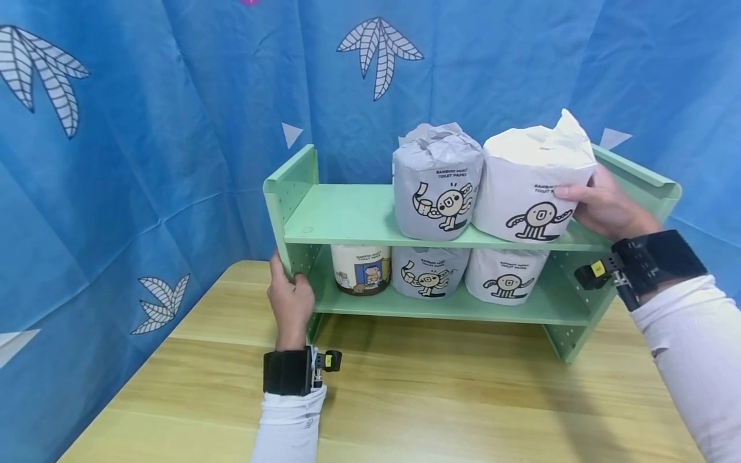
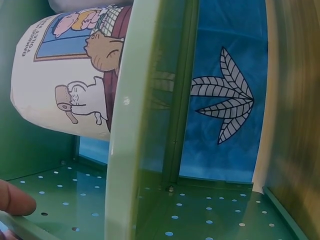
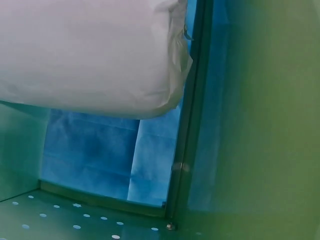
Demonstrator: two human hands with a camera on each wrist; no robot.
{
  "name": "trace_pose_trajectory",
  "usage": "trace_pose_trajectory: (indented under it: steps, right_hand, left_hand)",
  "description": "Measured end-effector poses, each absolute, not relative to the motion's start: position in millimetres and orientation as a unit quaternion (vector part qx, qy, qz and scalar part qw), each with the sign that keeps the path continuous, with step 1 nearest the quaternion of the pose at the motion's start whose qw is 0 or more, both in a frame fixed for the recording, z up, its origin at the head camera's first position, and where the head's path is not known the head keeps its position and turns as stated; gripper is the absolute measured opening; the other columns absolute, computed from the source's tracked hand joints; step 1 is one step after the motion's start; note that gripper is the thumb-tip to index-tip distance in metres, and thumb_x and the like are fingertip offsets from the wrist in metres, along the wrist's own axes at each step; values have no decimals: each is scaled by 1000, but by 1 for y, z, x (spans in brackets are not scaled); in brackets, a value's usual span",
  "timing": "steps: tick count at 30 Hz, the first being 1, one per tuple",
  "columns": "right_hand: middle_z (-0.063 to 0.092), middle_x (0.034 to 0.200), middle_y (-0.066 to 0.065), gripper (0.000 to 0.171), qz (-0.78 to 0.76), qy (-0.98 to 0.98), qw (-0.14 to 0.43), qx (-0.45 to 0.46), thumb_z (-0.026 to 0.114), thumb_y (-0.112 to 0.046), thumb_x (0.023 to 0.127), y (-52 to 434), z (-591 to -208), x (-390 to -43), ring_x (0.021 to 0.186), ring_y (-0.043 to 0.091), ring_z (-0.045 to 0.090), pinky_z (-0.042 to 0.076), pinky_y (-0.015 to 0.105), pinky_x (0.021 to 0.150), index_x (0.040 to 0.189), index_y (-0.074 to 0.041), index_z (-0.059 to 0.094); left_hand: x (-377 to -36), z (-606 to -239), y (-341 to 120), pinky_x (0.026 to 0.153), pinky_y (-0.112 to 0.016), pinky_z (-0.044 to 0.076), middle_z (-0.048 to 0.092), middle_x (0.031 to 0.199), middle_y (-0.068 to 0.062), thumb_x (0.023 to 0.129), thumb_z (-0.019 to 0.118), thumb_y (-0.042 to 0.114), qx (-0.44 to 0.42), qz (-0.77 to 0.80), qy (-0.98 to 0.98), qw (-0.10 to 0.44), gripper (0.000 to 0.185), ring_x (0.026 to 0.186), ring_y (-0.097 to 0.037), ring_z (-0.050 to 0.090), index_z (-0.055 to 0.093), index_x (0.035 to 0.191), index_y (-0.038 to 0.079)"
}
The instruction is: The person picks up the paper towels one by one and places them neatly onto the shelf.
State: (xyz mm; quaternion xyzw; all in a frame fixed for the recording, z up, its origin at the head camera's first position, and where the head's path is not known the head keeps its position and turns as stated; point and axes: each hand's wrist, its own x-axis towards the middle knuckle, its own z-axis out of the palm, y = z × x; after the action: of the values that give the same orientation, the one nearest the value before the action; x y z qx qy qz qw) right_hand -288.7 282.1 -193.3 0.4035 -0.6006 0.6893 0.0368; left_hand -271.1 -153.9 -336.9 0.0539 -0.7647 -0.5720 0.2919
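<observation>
A light green two-tier shelf (image 1: 347,211) stands on the table. My left hand (image 1: 291,301) grips the front edge of its left side panel, thumb on the inner face; the thumb (image 2: 16,200) also shows in the left wrist view. My right hand (image 1: 610,202) holds a white wrapped toilet paper roll (image 1: 521,177) at the right of the upper tier, thumb on its front and the other fingers hidden behind. Directly left of it sits a greyer wrapped toilet paper roll (image 1: 440,186), its wrapper crumpled on top.
On the lower tier stand a picture-printed roll (image 1: 343,273), a greyish roll (image 1: 429,283) and a white roll (image 1: 503,286). The shelf's side panels are perforated. A blue curtain (image 1: 220,116) with leaf prints hangs behind the wooden table (image 1: 417,386).
</observation>
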Motion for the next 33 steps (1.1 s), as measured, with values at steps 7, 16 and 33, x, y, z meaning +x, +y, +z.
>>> trace_pose_trajectory:
  steps: [7, 16, 33]
  right_hand:
    - [54, 128, 13, 56, 711, -585, 113, 372, 40, 14, 93, 278, -203, -278, 112, 20, 54, 44, 26, 95, 144, -6, 30]
    - [49, 129, 11, 52, 693, -622, 221, 288, 47, 8, 94, 265, -208, -262, 119, 19, 45, 40, 22, 95, 141, -5, 29]
    - [61, 90, 6, 23, 645, -622, 428, 120, 57, 9, 88, 239, -231, -216, 81, 13, 56, 47, 16, 71, 107, -5, 57]
  left_hand:
    - [-272, -338, -156, 100, -61, 40, 47, 141, -23, 94, 41, -2, 57, -569, -767, 291, 62, 125, -45, 47, 29, 152, 19]
    - [-273, -337, -162, 99, -62, 40, 47, 140, -24, 95, 41, -1, 63, -561, -770, 297, 61, 125, -45, 47, 28, 152, 19]
    - [-266, -325, -154, 105, -55, 34, 31, 143, -18, 86, 64, 6, 93, -548, -745, 367, 70, 130, -34, 34, 31, 147, 12]
